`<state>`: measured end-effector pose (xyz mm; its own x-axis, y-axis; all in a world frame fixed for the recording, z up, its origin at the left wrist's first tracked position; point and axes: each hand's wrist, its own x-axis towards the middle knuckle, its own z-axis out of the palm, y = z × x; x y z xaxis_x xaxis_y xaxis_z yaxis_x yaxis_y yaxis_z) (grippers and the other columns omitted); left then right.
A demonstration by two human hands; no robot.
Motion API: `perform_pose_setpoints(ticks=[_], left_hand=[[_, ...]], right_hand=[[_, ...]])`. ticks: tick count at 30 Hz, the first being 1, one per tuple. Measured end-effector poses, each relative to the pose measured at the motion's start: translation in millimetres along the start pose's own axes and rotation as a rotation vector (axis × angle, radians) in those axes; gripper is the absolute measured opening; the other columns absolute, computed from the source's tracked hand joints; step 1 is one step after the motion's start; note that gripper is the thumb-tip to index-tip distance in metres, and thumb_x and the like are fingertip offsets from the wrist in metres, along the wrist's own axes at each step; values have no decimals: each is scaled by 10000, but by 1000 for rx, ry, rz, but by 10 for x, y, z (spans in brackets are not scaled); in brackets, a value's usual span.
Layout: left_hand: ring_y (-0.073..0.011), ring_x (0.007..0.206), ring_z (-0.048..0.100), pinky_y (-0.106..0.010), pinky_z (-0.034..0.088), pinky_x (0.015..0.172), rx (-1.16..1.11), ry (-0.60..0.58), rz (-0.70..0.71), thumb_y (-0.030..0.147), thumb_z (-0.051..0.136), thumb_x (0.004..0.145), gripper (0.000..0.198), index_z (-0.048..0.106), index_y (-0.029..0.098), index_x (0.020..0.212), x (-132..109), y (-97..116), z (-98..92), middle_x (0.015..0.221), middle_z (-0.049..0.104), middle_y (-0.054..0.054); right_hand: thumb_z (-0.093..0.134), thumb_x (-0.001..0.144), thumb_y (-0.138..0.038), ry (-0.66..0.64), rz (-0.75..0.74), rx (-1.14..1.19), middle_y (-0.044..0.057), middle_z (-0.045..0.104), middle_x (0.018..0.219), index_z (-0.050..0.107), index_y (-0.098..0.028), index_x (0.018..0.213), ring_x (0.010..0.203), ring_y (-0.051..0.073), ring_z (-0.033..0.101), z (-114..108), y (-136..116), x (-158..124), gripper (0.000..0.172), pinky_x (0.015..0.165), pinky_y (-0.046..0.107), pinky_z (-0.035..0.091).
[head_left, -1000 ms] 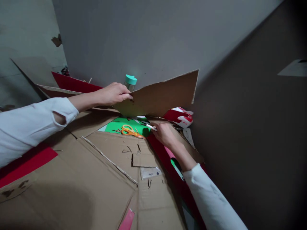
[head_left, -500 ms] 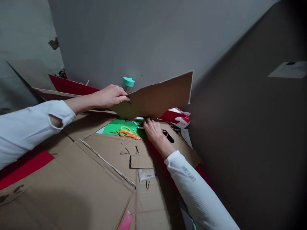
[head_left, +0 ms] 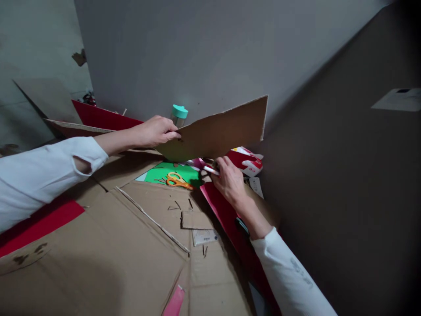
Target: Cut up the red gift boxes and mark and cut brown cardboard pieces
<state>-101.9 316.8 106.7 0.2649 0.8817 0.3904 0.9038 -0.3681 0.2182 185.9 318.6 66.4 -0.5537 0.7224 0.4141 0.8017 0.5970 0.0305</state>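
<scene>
My left hand [head_left: 161, 131] is closed on the upper left edge of a brown cardboard sheet [head_left: 226, 127], held tilted up. Below and right of that sheet, my right hand [head_left: 228, 177] has its fingers closed round a white pen-like stick [head_left: 211, 170]; its far end is hidden by the fingers. Left of this hand, orange-handled scissors [head_left: 179, 181] lie on a green sheet [head_left: 158, 174]. A red sheet [head_left: 226, 215] runs beneath my right wrist. Part of another cardboard piece [head_left: 261, 202] shows beyond the wrist.
A clear bottle with a teal lid [head_left: 180, 112] stands behind the raised sheet, by the grey wall [head_left: 213, 52]. A red and white packet [head_left: 248, 161] sits right. Cardboard scraps [head_left: 197, 220] and a thin strip [head_left: 153, 220] lie on the large cardboard [head_left: 115, 245].
My right hand has moved right with the white stick, uncovering more of the red sheet. The cardboard piece by the right wrist has shifted or tilted. My left hand keeps its hold.
</scene>
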Motion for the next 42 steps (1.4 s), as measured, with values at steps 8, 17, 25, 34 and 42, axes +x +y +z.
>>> perform_pose_setpoints(ticks=[8,17,25,34,42], left_hand=[[-192,717,551,-278,353,650,-2,-18,4,432,413,877,455,755,136,923,-4,-28,-6,783,669,-77],[-159,668,503,-253,331,617,-7,-25,-10,434,432,870,391,687,147,795,-13,-61,-23,707,587,-33],[-149,708,515,-231,346,645,-6,-70,-43,460,427,855,421,695,138,898,-33,-120,-47,767,620,-17],[-166,765,547,-238,360,687,-3,-101,-113,513,414,812,475,698,161,955,-51,-158,-90,816,665,-13],[-206,811,586,-274,394,734,-11,-110,-175,661,325,733,660,685,155,959,-79,-61,-129,880,683,-48]], right_hand=[[507,925,-221,378,122,593,35,658,907,606,-195,957,795,174,636,-427,152,-323,108,734,298,514],[665,892,-286,636,226,842,17,687,850,681,-212,930,737,172,674,-804,144,-536,86,697,313,537],[581,901,-221,709,102,549,12,676,893,683,-241,896,792,174,655,-812,553,-279,104,757,325,529],[517,887,-103,293,-63,-1,53,654,945,662,-202,944,819,176,618,-1093,148,-617,185,698,290,473],[554,895,-139,-225,-360,-218,75,573,891,595,-150,968,775,228,537,-591,-813,-1319,84,441,319,335]])
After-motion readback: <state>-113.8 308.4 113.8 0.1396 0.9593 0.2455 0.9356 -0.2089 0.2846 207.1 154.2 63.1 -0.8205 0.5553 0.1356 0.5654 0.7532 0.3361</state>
